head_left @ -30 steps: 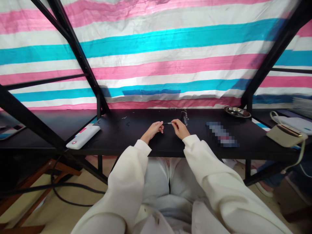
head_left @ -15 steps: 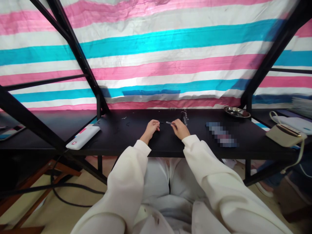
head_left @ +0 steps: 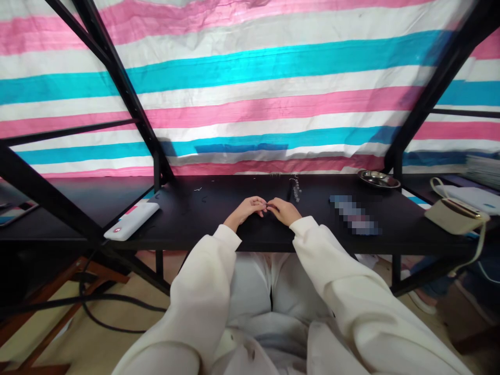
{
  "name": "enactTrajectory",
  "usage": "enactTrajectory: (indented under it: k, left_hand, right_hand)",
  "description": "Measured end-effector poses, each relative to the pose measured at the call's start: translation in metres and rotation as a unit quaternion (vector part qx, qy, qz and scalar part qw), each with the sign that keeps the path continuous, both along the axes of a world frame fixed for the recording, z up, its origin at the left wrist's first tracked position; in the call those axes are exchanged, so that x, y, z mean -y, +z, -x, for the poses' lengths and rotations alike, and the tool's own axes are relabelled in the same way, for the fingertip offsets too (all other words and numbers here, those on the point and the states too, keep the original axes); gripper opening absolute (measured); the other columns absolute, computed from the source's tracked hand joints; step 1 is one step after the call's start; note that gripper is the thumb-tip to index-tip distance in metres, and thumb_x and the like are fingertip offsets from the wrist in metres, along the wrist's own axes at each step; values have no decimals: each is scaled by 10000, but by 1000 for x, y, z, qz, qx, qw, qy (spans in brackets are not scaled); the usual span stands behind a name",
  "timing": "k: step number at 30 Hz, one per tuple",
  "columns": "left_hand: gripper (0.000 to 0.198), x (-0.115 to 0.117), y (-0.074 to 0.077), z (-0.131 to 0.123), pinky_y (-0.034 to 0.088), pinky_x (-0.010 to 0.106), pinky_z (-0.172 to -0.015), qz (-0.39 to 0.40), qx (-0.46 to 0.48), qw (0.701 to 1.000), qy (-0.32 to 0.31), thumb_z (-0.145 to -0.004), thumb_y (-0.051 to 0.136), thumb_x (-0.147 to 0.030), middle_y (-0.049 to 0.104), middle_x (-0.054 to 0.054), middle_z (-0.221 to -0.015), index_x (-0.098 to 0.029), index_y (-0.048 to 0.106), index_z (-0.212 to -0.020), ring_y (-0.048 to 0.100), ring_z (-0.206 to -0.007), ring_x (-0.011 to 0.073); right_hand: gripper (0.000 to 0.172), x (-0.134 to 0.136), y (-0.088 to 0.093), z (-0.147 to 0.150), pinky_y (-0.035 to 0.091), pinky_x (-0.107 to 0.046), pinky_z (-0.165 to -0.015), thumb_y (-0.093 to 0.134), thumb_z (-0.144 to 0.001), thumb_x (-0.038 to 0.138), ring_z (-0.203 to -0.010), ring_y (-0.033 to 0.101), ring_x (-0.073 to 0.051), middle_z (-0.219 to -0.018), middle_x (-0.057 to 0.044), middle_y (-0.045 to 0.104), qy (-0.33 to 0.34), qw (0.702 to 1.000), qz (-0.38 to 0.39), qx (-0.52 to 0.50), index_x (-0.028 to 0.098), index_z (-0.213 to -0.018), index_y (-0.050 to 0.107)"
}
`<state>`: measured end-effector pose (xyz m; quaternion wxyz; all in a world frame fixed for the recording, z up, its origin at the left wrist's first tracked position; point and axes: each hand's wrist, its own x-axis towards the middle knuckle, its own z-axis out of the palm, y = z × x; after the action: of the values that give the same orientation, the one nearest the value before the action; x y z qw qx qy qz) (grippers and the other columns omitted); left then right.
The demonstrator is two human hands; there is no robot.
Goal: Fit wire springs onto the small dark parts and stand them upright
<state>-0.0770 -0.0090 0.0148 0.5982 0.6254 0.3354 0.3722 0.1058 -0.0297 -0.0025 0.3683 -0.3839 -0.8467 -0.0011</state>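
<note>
On the table (head_left: 195, 219), left hand (head_left: 247, 210) meets right hand (head_left: 283, 211) — apart before.

Pink-blue-white striped tarp (head_left: 250, 94), black table (head_left: 219, 219)

On the table (head_left: 195, 221), dish (head_left: 379, 179) lies right of right hand (head_left: 282, 211).

Matt black table (head_left: 219, 229); shiny metal dish (head_left: 379, 179).
</note>
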Motion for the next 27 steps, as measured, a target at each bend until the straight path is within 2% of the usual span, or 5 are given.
enactTrajectory:
  k: [5, 8, 11, 15, 27]
  left_hand:
    - [195, 0, 1, 0, 447, 234, -577, 2, 3, 999, -40, -677, 626, -157, 640, 42, -667, -96, 549, -846, 589, -528, 101]
    - [170, 1, 2, 0, 439, 222, -542, 5, 13, 1000, -15, -687, 608, -161, 637, 35, -660, -110, 529, -829, 579, -496, 96]
    - [126, -1, 1, 1, 420, 202, -493, 8, 26, 998, 48, -703, 588, -166, 617, 16, -619, -123, 510, -793, 558, -458, 85]
    - [100, -4, 0, 1, 400, 181, -453, 8, 22, 995, 97, -706, 582, -160, 603, 4, -588, -128, 507, -764, 539, -432, 73]
    - [90, -5, -2, 0, 398, 183, -453, 0, 3, 996, 94, -715, 585, -160, 604, 10, -591, -121, 516, -759, 540, -433, 74]
  right_hand:
    - [157, -2, -2, 2, 420, -229, -672, 482, -837, 216, -725, 564, -127, -843, -41, 619, -7, 999, 40, 33, 190, -920, 613]
    - [161, -4, 0, -2, 421, -237, -677, 510, -810, 238, -720, 567, -134, -837, -48, 628, -48, 997, 53, 0, 180, -916, 616]
    - [174, -8, 2, -14, 422, -253, -686, 525, -780, 268, -702, 573, -152, -773, -53, 636, -175, 979, 80, -71, 161, -876, 623]
    - [135, -15, 2, -33, 417, -258, -676, 538, -738, 275, -697, 583, -170, -706, -48, 637, -340, 922, 142, -119, 167, -757, 616]
    - [147, -27, -2, -36, 408, -259, -680, 531, -741, 297, -748, 596, -179, -734, -56, 646, -359, 913, 177, -75, 176, -755, 615]
